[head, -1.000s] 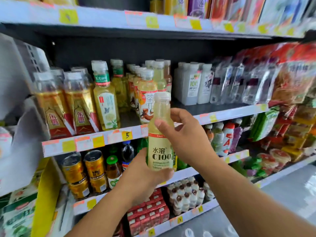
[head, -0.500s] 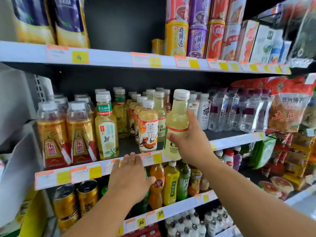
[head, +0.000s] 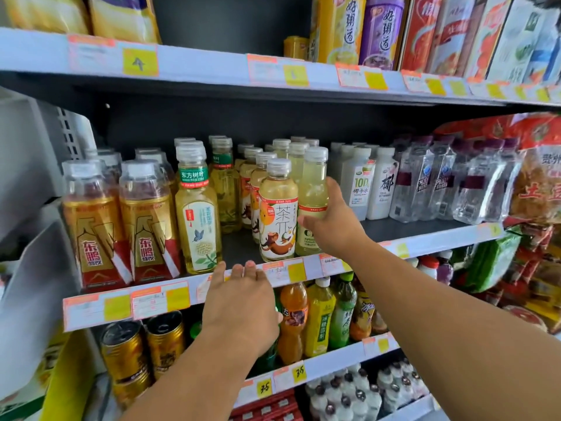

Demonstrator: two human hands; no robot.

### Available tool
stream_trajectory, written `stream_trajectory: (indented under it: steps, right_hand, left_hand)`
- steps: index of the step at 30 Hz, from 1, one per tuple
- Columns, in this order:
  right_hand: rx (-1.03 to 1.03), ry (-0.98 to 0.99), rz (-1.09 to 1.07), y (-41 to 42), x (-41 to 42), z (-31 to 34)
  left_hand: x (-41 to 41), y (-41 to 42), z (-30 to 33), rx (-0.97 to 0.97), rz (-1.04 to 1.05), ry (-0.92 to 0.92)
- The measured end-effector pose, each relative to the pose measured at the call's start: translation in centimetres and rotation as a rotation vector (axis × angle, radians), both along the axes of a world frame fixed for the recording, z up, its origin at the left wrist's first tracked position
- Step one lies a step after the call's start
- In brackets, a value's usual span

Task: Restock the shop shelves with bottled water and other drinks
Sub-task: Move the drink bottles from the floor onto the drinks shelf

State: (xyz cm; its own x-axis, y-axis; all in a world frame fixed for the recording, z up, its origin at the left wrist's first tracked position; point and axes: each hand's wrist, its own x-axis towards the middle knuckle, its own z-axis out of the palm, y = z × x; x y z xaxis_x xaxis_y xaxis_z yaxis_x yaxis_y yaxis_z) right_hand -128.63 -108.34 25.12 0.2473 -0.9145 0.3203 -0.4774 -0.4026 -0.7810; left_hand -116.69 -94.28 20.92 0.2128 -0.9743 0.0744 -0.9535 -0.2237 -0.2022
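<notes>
A pale yellow lemon drink bottle (head: 314,189) with a white cap stands upright at the front of the middle shelf (head: 425,238), right of an orange-labelled tea bottle (head: 277,214). My right hand (head: 331,226) grips the lemon bottle around its lower half from the right. With its fingers straight, my left hand (head: 243,302) rests flat against the shelf's front price rail and holds nothing.
Gold energy-drink bottles (head: 121,226) and a green-labelled tea bottle (head: 197,214) fill the shelf's left. White coconut drink bottles (head: 370,183) and clear water bottles (head: 440,183) stand to the right. Cans (head: 145,344) and soft drinks (head: 321,317) sit below, tall tins (head: 361,28) above.
My right hand carried the lemon bottle up from in front of me and set it on the middle shelf beside the tea bottle. My left hand let go and moved to the shelf rail.
</notes>
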Motion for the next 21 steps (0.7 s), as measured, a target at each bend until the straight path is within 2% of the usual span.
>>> stream_trajectory:
  steps: [6,9,11,13,16,17,19,21]
  right_hand:
    - [0.039,0.017,0.041,0.2,-0.6,0.2]
    - [-0.03,-0.009,-0.046,2.3,-1.7,-1.3]
    - [-0.098,-0.027,-0.117,4.4,-2.9,-3.9]
    - [-0.1,0.049,-0.113,6.3,-4.6,-7.9]
    - [0.085,0.29,-0.005,8.4,-7.6,-15.5]
    - [0.169,0.371,0.032,9.2,-8.5,-18.3]
    - [0.322,0.514,0.083,11.1,-10.0,-24.2]
    - [0.462,0.602,0.133,13.0,-10.9,-30.1]
  left_hand:
    - [-0.1,-0.1,0.0,0.024,0.005,-0.007]
    - [-0.1,-0.1,0.2,-0.002,0.008,0.018]
    - [-0.1,0.0,-0.4,-0.033,0.008,0.027]
    - [-0.5,0.7,-2.7,-0.132,0.001,0.047]
    - [-2.3,3.4,-9.0,-0.348,-0.132,0.08]
    - [-3.2,4.4,-11.5,-0.339,-0.178,0.109]
    - [-4.8,6.1,-16.4,-0.179,-0.198,0.224]
    - [-6.2,7.3,-20.8,0.042,-0.077,0.441]
